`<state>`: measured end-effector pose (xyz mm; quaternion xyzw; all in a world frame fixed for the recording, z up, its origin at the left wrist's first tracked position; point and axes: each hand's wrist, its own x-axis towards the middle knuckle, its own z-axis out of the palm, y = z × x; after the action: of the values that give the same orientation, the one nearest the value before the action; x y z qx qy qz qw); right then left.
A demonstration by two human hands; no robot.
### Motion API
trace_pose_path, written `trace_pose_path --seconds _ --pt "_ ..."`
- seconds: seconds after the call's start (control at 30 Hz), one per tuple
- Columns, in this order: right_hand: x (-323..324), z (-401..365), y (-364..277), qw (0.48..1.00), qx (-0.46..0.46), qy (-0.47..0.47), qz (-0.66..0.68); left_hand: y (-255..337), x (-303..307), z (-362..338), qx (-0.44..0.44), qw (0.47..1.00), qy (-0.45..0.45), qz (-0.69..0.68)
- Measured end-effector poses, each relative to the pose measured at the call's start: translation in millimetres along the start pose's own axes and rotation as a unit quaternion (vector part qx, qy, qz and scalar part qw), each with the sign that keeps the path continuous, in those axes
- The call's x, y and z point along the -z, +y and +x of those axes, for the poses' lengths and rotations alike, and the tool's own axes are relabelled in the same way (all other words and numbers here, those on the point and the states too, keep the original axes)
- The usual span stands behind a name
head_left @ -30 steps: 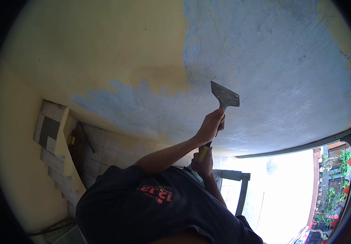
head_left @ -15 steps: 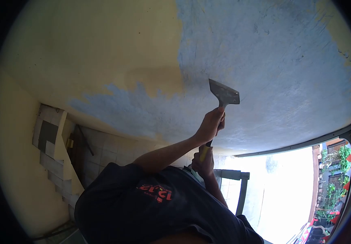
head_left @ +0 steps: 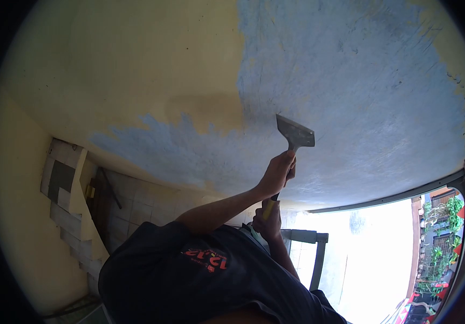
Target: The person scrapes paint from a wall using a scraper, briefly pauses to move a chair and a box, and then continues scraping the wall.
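A wide-bladed scraper (head_left: 296, 133) with a long handle is held in both my hands, its grey metal blade overlapping the bluish stripped part of the wall (head_left: 351, 102). My left hand (head_left: 279, 171) is wrapped round the upper shaft, just below the blade. Lower down, my right hand (head_left: 267, 220) grips the yellow part of the handle (head_left: 268, 209), close to my dark shirt (head_left: 189, 270). Left of the blade, yellowish paint (head_left: 135, 59) covers the wall and ends in a ragged edge against the blue area.
Steps with tiled sides (head_left: 68, 186) descend at the left. A grey metal frame (head_left: 319, 259) stands beside my right arm. Bright daylight comes through an opening (head_left: 373, 254) at the lower right, with green plants (head_left: 440, 248) outside.
The scraper and my two hands have shifted slightly down toward my body. Both hands keep their hold on the handle.
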<state>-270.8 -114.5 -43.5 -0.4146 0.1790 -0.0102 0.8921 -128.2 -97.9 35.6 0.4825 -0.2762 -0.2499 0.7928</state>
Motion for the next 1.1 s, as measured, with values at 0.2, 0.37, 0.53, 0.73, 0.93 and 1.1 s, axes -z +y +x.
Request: trace_pose_path --seconds 0.2,0.37,0.53,0.73,0.93,1.1 --pt "0.3 -3.0 -1.0 0.999 0.003 0.001 -0.032 0.9 -3.1 -1.0 0.0 0.999 0.022 -0.043" --pt "-1.2 -0.1 0.8 0.997 0.026 0.013 -0.069 -1.1 -0.7 -3.1 -0.003 0.999 0.01 -0.04" --pt "5.7 2.7 4.3 1.0 -0.006 0.004 -0.019 2.4 0.6 -0.4 -0.005 0.999 0.009 -0.039" --pt "5.2 0.0 2.9 0.998 0.029 -0.009 -0.063 3.6 1.0 -3.3 0.0 0.999 0.0 -0.036" --pt "4.4 1.1 4.7 0.999 0.01 0.007 -0.047 6.8 -0.8 -5.2 -0.008 0.998 0.013 -0.058" --pt "1.3 -1.1 0.3 0.998 0.011 0.017 -0.052 2.0 0.5 -3.0 0.015 0.999 0.019 -0.043"
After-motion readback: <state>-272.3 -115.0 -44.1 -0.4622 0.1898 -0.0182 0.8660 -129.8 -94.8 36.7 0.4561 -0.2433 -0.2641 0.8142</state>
